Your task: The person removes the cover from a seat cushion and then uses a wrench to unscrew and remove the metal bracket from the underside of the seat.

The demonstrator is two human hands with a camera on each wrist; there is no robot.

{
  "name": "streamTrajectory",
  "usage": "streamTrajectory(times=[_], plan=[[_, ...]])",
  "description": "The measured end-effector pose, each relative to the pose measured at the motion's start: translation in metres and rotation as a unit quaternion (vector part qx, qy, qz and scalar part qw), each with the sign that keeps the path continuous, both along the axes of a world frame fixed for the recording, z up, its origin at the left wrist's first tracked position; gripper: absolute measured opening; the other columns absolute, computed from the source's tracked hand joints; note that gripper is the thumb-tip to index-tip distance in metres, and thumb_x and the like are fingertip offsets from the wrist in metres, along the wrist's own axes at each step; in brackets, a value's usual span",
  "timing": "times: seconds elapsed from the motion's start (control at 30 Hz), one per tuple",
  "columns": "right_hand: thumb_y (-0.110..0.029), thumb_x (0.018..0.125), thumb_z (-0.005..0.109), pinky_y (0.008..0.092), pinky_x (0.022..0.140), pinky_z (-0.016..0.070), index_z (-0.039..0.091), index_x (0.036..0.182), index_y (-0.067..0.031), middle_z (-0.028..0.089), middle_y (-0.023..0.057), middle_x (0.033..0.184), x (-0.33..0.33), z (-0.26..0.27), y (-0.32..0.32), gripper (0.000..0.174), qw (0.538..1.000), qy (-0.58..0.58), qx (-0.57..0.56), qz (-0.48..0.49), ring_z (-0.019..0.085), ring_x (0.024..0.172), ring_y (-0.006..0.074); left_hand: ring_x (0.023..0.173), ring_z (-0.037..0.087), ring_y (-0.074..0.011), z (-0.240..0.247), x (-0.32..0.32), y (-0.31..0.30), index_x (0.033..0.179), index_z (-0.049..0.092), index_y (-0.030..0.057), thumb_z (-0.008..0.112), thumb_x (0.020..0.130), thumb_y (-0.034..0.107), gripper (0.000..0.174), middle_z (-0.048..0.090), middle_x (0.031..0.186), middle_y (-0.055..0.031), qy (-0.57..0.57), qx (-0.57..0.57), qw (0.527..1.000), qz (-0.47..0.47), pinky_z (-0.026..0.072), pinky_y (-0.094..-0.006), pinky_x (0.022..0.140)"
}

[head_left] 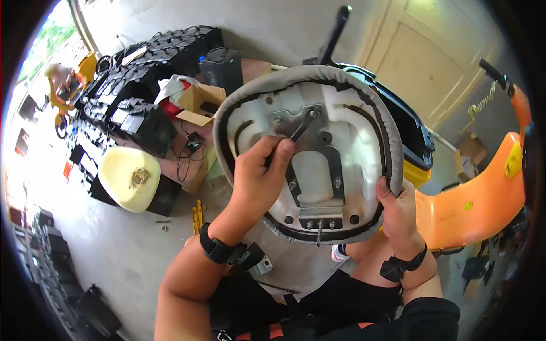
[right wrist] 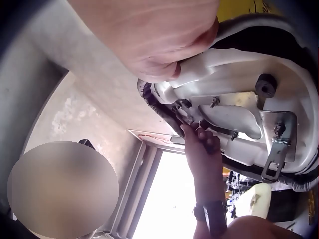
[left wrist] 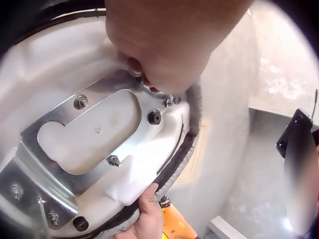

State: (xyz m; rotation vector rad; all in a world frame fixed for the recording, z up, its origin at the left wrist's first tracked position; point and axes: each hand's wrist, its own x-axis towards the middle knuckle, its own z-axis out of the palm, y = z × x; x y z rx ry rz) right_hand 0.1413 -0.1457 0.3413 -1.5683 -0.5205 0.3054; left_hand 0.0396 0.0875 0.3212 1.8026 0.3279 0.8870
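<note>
An upturned scooter seat (head_left: 355, 142) rests on my lap, its white plastic underside and a metal bracket (head_left: 318, 170) facing me. My left hand (head_left: 263, 167) grips a dark wrench (head_left: 301, 128) whose head sits on a bolt at the bracket's top. In the left wrist view the left hand (left wrist: 164, 45) curls over the bracket (left wrist: 60, 119), with bolts showing beside it. My right hand (head_left: 395, 204) clasps the seat's right rim, thumb on the inside. The right wrist view shows the right hand (right wrist: 149, 35) on the seat's edge (right wrist: 234, 74) and the left hand (right wrist: 199, 142) at the bolts.
An orange scooter body (head_left: 483, 199) stands at my right, with its open black-and-yellow compartment (head_left: 412, 136) behind the seat. Left on the concrete floor lie a yellow foam cushion (head_left: 128, 179), black battery cases (head_left: 142, 62) and a cardboard box (head_left: 199, 102). A door (head_left: 421, 62) is behind.
</note>
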Motion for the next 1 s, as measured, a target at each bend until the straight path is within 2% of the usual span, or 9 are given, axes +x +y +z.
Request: streamTrajectory(times=[0.1,0.17,0.43,0.57,0.63,0.7,0.77,0.93,1.0], plan=[[-0.033,0.092,0.066,0.0209,0.059,0.0335,0.061,0.088,-0.0014,0.051,-0.007,0.075,0.006,-0.002,-0.017,0.032,0.999,-0.031,-0.011,-0.012,0.04,0.069,0.0051,0.063,0.051,-0.0105,0.001,0.001,-0.013,0.091,0.064,-0.0003,0.062,0.095,0.023,0.024,0.06,0.069,-0.0057,0.033,-0.01,0.999,-0.011,0.0438,-0.0257,0.059],[-0.037,0.091,0.066,0.0219,0.07,0.0414,0.063,0.098,-0.0005,0.06,-0.0043,0.085,0.006,-0.003,-0.029,0.037,0.998,-0.042,-0.053,0.02,0.048,0.077,0.0052,0.063,0.051,-0.0094,-0.001,0.0,-0.019,0.09,0.063,-0.0007,0.061,0.096,0.024,0.026,0.06,0.069,-0.0049,0.037,-0.009,0.999,-0.001,0.0434,-0.0252,0.06],[-0.027,0.093,0.066,0.0223,0.063,0.0366,0.061,0.095,-0.0003,0.053,-0.005,0.075,-0.002,-0.001,-0.03,0.027,0.999,-0.034,-0.028,0.01,0.041,0.071,0.0057,0.058,0.043,-0.0057,-0.003,0.008,-0.035,0.084,0.061,0.0012,0.051,0.1,0.035,0.039,0.051,0.062,0.0007,0.11,-0.072,0.991,-0.026,0.0361,-0.022,0.054],[-0.02,0.093,0.065,0.0245,0.067,0.0421,0.063,0.103,0.0012,0.059,-0.0008,0.079,-0.007,0.006,-0.022,0.024,0.999,-0.038,-0.036,0.001,0.047,0.074,0.0076,0.054,0.037,-0.0082,-0.011,0.014,-0.06,0.085,0.055,0.0047,0.036,0.102,0.048,0.051,0.042,0.059,0.0011,0.09,-0.294,0.941,-0.143,0.0315,-0.0253,0.053],[-0.015,0.092,0.065,0.0267,0.068,0.0443,0.064,0.104,0.0018,0.063,0.0038,0.08,-0.008,-0.002,-0.008,0.021,0.997,-0.068,-0.027,0.001,0.049,0.074,0.0085,0.056,0.035,-0.0117,-0.009,0.017,-0.073,0.088,0.053,0.0062,0.032,0.101,0.052,0.052,0.037,0.061,0.0027,-0.025,-0.573,0.775,-0.266,0.0335,-0.0284,0.06],[-0.011,0.089,0.066,0.0283,0.067,0.0458,0.064,0.105,0.0017,0.066,0.0081,0.08,-0.009,-0.007,-0.001,0.02,0.997,-0.054,-0.049,0.005,0.051,0.071,0.01,0.057,0.032,-0.0156,-0.005,0.018,-0.076,0.088,0.049,0.0084,0.029,0.1,0.055,0.052,0.032,0.062,0.0024,-0.027,-0.603,0.745,-0.284,0.033,-0.0305,0.064],[-0.009,0.087,0.067,0.0298,0.066,0.047,0.065,0.104,0.0017,0.067,0.012,0.081,-0.01,-0.009,0.006,0.02,0.995,-0.065,-0.073,0.007,0.053,0.068,0.0123,0.058,0.031,-0.013,-0.009,0.018,-0.072,0.082,0.047,0.0125,0.028,0.1,0.055,0.05,0.03,0.061,0.0029,-0.09,-0.681,0.641,-0.343,0.0287,-0.0294,0.062],[-0.007,0.086,0.067,0.0303,0.066,0.0479,0.065,0.105,0.0009,0.067,0.0144,0.082,-0.015,-0.019,0.017,0.02,0.997,-0.058,-0.047,0.02,0.058,0.069,0.0153,0.062,0.033,-0.0124,0.002,0.013,-0.075,0.082,0.044,0.0143,0.033,0.1,0.051,0.042,0.03,0.064,0.004,-0.13,-0.691,0.608,-0.368,0.0288,-0.0293,0.063],[-0.007,0.086,0.067,0.0299,0.066,0.0481,0.065,0.105,0.0008,0.068,0.0142,0.083,-0.018,-0.02,0.02,0.02,0.996,-0.074,-0.046,0.033,0.06,0.07,0.0154,0.072,0.038,-0.0175,0.007,0.008,-0.075,0.087,0.045,0.0124,0.03,0.098,0.057,0.049,0.038,0.071,-0.0014,-0.169,-0.741,0.523,-0.385,0.0337,-0.0298,0.065]])
